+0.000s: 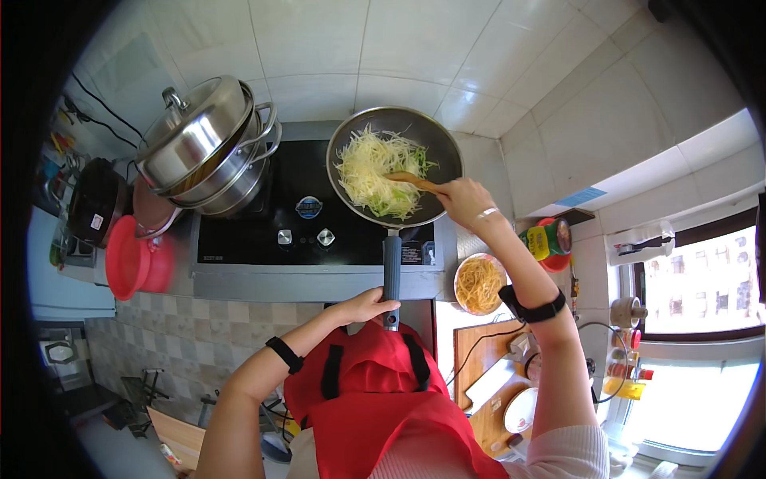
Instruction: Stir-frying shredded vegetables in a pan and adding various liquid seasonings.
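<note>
A dark frying pan (444,157) sits over the right side of the black glass gas cooktop (239,242). Pale vegetable shreds, which look like potato, lie heaped in it with green slivers (371,170). My left hand (366,305) grips the end of the pan's grey handle (392,263), near the counter's front edge. From the pan's right side, my right hand (467,200) reaches over the rim, closed on a wooden spatula (413,179). The spatula's tip touches the shreds and is partly buried in them.
A stacked steel steamer (197,141) stands at the cooktop's left, beside a red plastic basin (128,257). Right of the cooktop is a bowl of brownish strands (479,283). Nearer me, a cleaver (492,383) and a white plate (520,410) lie on a wooden cutting board (464,344).
</note>
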Motion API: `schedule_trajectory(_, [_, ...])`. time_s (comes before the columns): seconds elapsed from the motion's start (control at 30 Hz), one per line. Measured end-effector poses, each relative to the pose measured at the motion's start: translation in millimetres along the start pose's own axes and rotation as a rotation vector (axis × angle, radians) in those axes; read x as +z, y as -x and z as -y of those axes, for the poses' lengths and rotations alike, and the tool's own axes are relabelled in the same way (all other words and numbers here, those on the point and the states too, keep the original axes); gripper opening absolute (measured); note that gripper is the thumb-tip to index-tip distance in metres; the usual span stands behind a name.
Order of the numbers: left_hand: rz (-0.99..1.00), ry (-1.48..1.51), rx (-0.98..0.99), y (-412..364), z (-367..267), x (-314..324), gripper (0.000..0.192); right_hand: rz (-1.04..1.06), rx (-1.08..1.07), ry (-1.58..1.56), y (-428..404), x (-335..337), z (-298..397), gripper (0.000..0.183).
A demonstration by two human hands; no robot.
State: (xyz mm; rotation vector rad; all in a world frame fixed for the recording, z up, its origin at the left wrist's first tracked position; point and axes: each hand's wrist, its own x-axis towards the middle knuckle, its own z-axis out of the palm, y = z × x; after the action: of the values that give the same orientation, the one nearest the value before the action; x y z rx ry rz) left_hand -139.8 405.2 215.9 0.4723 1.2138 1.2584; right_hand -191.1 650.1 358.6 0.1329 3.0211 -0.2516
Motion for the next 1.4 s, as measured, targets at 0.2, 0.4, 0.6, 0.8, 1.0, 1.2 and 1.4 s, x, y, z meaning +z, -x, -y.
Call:
schedule_trajectory(0.2, [-0.024,-0.011,0.005,1,3,-1,0.024,-0.008,-0.067,-0.131,54,-13,17,0.023])
schedule_trajectory(0.4, [-0.025,-0.001,-0.01,-4,2,0,0.026,-0.119,0.112,-0.24,16,71,34,0.02])
schedule_trajectory(0.6, [-0.054,-0.006,0.011,2,4,-2,0.028,-0.31,0.211,-0.357,9,77,-16,0.022])
schedule_trajectory(0.8, [-0.036,-0.04,-0.038,8,-1,-5,0.026,-0.409,0.293,-0.297,19,53,-60,0.022])
schedule_trajectory(1.0, [-0.014,-0.029,-0.036,2,1,-6,0.028,-0.271,0.281,-0.255,-2,68,-53,0.022])
schedule_trajectory(1.2, [-0.003,0.014,-0.036,3,1,-8,0.028,-0.165,0.174,-0.153,26,16,-29,0.022])
schedule_trajectory(1.4, [-0.007,-0.009,-0.03,3,6,-11,0.028,0.069,0.122,0.088,62,-47,-21,0.02])
